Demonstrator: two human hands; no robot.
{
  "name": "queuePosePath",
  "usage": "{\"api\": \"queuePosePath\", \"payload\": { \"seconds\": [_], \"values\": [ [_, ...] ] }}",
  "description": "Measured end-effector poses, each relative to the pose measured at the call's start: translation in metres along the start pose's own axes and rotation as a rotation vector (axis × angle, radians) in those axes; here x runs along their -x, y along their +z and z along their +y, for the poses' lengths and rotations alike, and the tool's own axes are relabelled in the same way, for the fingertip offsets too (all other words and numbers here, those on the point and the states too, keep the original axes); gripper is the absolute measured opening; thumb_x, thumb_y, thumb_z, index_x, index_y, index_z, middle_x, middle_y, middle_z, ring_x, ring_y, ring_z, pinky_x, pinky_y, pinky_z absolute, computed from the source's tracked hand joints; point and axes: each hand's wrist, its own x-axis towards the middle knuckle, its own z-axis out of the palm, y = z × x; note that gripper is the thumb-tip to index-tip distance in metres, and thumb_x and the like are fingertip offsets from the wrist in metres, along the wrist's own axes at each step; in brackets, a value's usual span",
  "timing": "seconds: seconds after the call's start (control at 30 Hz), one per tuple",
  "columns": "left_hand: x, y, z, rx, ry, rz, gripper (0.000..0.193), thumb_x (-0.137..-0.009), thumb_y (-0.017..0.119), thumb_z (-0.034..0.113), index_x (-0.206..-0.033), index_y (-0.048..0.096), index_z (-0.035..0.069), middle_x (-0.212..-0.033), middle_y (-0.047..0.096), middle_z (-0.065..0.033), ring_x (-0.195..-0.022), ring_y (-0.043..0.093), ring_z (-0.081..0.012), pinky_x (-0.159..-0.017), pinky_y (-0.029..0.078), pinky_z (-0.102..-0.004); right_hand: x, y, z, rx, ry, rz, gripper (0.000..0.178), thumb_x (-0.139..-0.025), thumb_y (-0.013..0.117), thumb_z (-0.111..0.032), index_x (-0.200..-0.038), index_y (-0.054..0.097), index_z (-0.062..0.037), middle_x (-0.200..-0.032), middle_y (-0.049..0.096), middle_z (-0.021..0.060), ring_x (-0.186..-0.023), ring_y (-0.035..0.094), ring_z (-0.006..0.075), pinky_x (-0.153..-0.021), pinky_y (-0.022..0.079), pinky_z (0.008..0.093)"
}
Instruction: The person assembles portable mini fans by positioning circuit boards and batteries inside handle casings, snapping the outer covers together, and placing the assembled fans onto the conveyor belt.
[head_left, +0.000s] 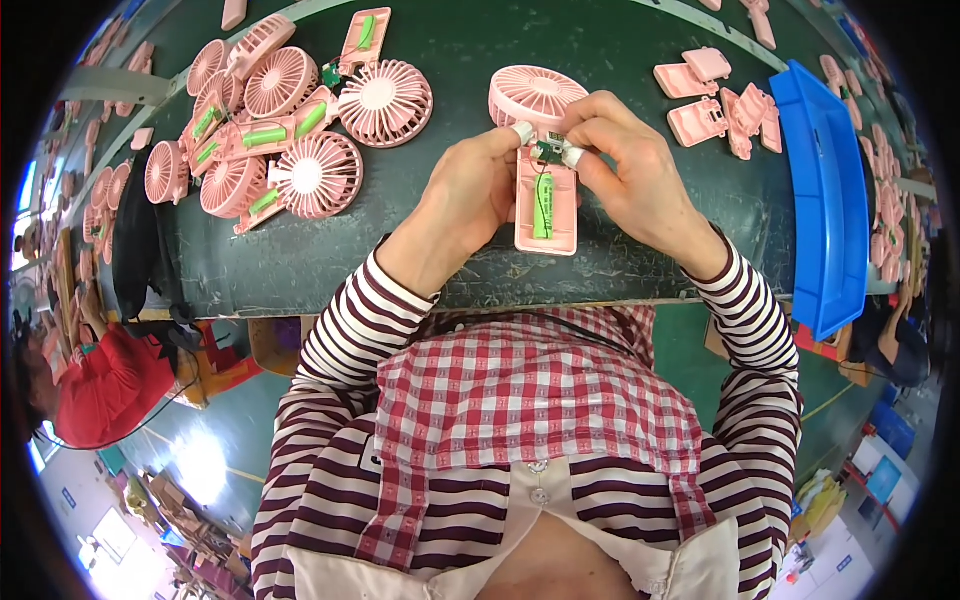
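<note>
Between my hands lies a pink handheld fan (537,92), its round grille pointing away from me and its opened handle toward me. Inside the handle sits a green battery (543,207) with a thin dark wire along it. My left hand (470,185) grips the handle's left side, its thumb near the top by the fan's neck. A small green circuit board (549,151) shows at the top of the handle. My right hand (630,165) pinches at the board's right edge with thumb and forefinger. White coverings are on the fingertips of both hands.
Left on the dark green table (400,265) is a pile of open pink fans (275,82) with green batteries. Several pink handle covers (695,122) lie to the right, beside a blue plastic tray (825,200) at the table's edge. A person in red (110,385) sits at far left.
</note>
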Motion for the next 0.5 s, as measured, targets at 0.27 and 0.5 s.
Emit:
{"api": "queuePosePath", "payload": {
  "seconds": [0.27,0.5],
  "values": [
    [-0.0019,-0.007,-0.0024,0.019,-0.001,0.011,0.039,-0.093,0.026,0.021,-0.12,0.038,-0.005,-0.109,0.054,-0.0189,-0.093,0.059,-0.0304,-0.084,0.049,-0.0432,-0.0011,0.0016,-0.0002,0.028,-0.001,-0.032,0.008,-0.075,0.054,0.002,-0.083,0.054,0.0047,-0.094,0.054,0.0102,-0.083,0.056,0.0234,-0.071,0.045,0.0299],
    [-0.0001,-0.0082,-0.004,0.0,-0.026,0.032,0.035,-0.093,0.031,0.021,-0.116,0.042,-0.003,-0.106,0.055,-0.0143,-0.094,0.058,-0.025,-0.084,0.048,-0.0401,0.0002,0.0026,-0.0024,0.112,-0.109,-0.047,0.014,-0.069,0.054,0.008,-0.083,0.053,0.0053,-0.094,0.053,0.0118,-0.085,0.055,0.0276,-0.071,0.045,0.0324]
  ]
}}
